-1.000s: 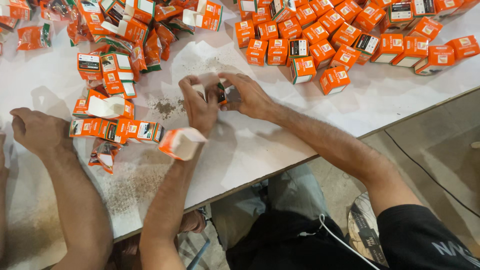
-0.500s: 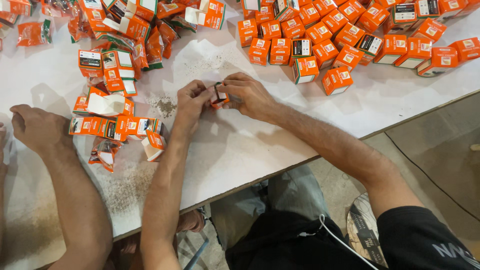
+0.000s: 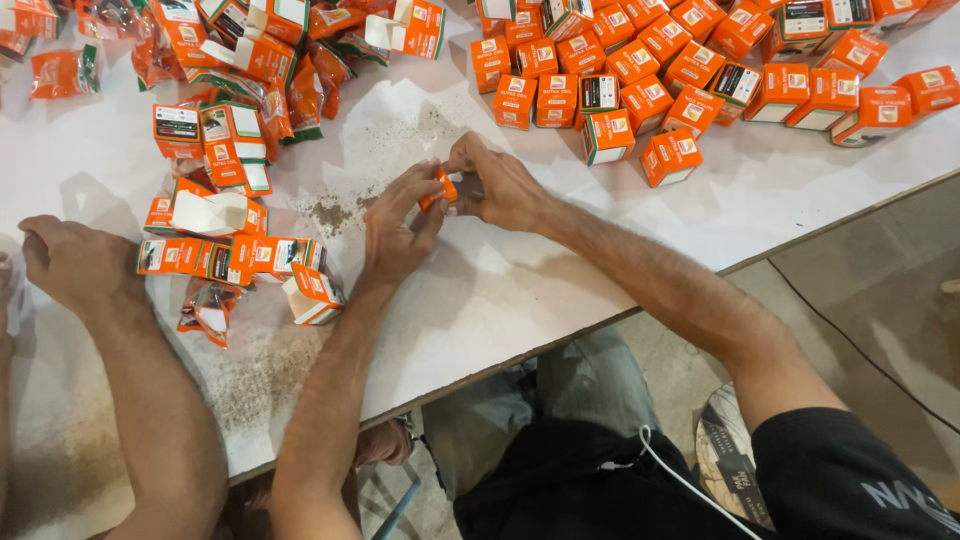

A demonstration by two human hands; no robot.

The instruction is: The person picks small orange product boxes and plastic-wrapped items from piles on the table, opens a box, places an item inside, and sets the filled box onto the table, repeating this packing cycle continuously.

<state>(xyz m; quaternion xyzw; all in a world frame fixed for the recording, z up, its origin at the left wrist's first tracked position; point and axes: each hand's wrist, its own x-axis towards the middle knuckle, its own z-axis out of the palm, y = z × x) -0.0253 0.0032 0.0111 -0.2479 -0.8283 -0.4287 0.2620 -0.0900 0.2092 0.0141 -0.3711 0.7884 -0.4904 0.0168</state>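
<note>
Both my hands meet over the middle of the white table. My left hand and my right hand pinch a small orange packet between their fingertips, just above the tabletop. An open orange and white carton lies on its side close to my left wrist. Most of the packet is hidden by my fingers.
Several closed orange cartons stand in rows at the back right. A loose heap of flat cartons and orange pouches lies at the back left. Another person's hand and forearm rest on the left. Dark specks dust the table.
My hands shifted slightly left and closer together. The open carton that was at my left wrist dropped onto the table beside the flat cartons. The other person's hand stayed put.
</note>
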